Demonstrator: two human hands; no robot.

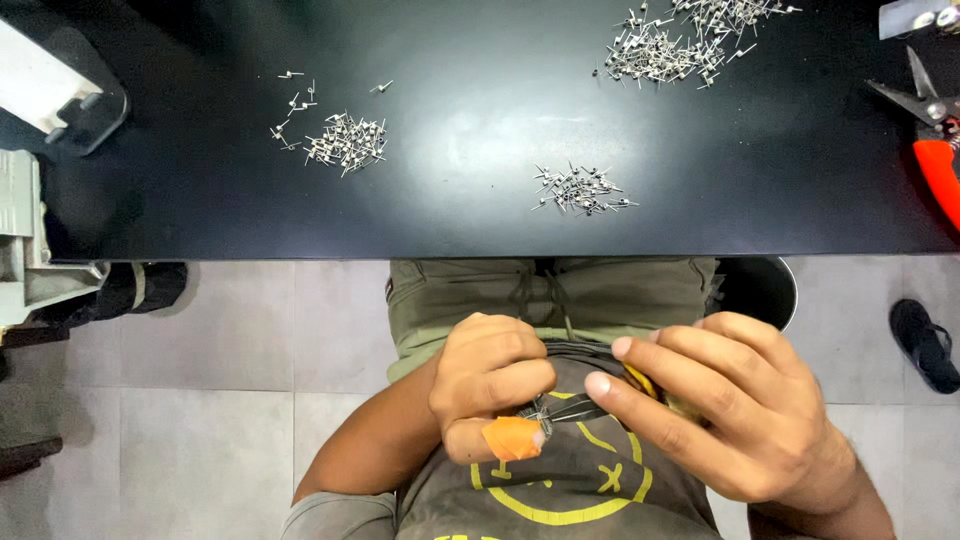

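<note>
My left hand (pixel 490 385) is curled over my lap, with orange tape around the thumb tip, and pinches a small metal piece (pixel 541 408) between thumb and fingers. My right hand (pixel 735 410) holds a slim dark tool with a yellow handle (pixel 640 380), whose tips meet the small piece at my left thumb. Both hands hover below the near edge of the black table (pixel 480 150). Three heaps of tiny metal pins lie on the table: left (pixel 345 140), middle (pixel 582 190) and far right (pixel 680 40).
Orange-handled snips (pixel 935 130) lie at the table's right edge. A grey machine part (pixel 30 230) and a dark bracket (pixel 60 90) sit at the left. A black sandal (pixel 925 345) rests on the tiled floor at right.
</note>
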